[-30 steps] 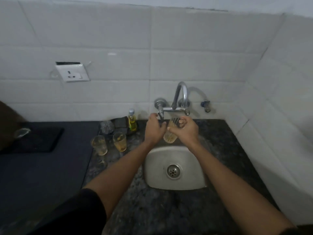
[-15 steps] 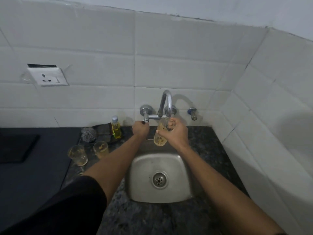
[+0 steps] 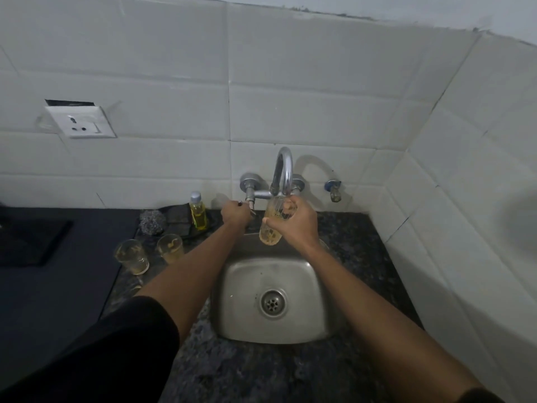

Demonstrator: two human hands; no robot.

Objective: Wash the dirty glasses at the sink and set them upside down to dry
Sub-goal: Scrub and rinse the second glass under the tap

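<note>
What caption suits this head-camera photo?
Right hand holds a dirty glass under the faucet while left hand grips the tap handle.

A dark speckled stone counter (image 3: 345,231) is carrying a steel sink (image 3: 247,324) set into it. Left of the sink, two dirty glasses (image 3: 132,255) (image 3: 171,248) are standing upright side by side. Behind them a steel scrubber (image 3: 152,222), a yellow bottle (image 3: 197,212) and what may be a dark sponge (image 3: 178,218) are sitting near the wall.

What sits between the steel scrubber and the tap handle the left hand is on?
In the head view, a dark sponge and a yellow soap bottle stand between the scrubber and the left hand.
</note>
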